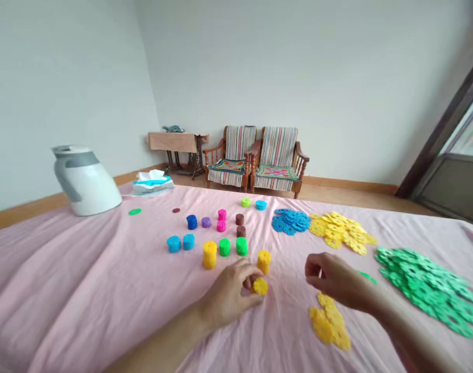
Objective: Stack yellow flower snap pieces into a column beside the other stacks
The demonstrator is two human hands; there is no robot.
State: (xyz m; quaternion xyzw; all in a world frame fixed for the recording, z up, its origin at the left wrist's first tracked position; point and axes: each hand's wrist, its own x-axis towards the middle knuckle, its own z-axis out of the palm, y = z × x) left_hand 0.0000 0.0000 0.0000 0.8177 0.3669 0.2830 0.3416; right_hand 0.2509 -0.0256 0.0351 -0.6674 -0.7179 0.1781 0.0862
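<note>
My left hand (230, 292) grips a short stack of yellow plastic snowflake discs (260, 286) lying on its side at its fingertips. Just behind stands a taller yellow stack (264, 261), close to my fingers. My right hand (333, 277) hovers above the pink bedsheet (104, 290) with its fingers curled and apart, and nothing shows between them. Below it lies a loose pile of yellow discs (328, 322). Beyond my hands stand several short stacks in other colours, among them a green stack (241, 246) and a large yellow stack (210, 255).
Loose piles of green (426, 290), yellow (340, 230) and blue (290, 221) discs lie on the sheet to the right. A white kettle (84, 181) and a tissue box (153, 184) sit at the far edge. Two wooden armchairs (255, 158) stand beyond the bed.
</note>
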